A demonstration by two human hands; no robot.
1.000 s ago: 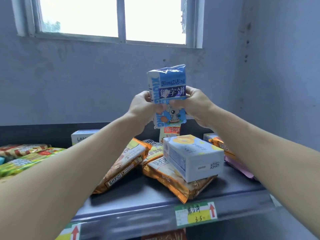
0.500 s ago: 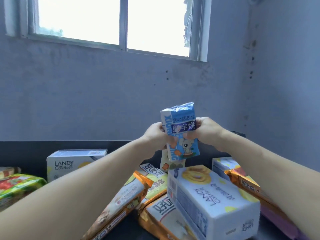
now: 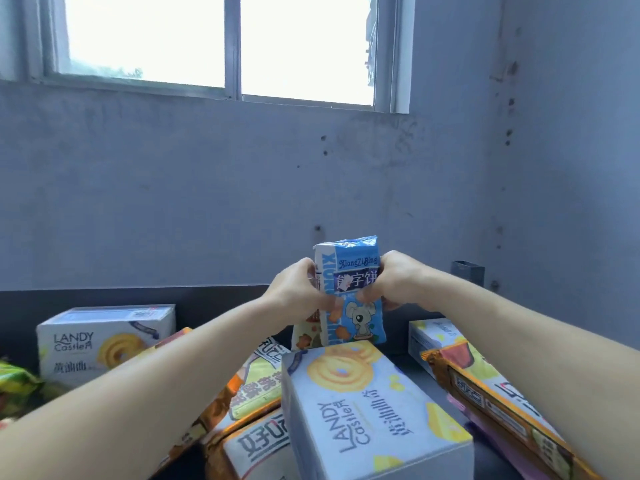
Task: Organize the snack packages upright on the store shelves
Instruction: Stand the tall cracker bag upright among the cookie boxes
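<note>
A blue snack packet (image 3: 358, 292) with a cartoon mouse stands upright at the back of the shelf, behind a white Landy Castle box (image 3: 367, 407) that lies flat. My left hand (image 3: 298, 289) grips the packet's left edge and my right hand (image 3: 394, 282) grips its right edge. An orange-and-white packet (image 3: 306, 336) sits just behind and to the left of the blue one, mostly hidden. Orange and yellow packets (image 3: 256, 386) lie tilted under my left forearm.
Another Landy Castle box (image 3: 100, 341) stands at the back left against the dark shelf back panel (image 3: 214, 303). A long orange packet (image 3: 498, 403) and a pink one lie at the right. Green packets (image 3: 17, 382) sit at the far left. Wall and window rise behind.
Both hands have lowered the blue packet from well above the shelf to just behind the flat white box. The view has moved closer to the shelf.
</note>
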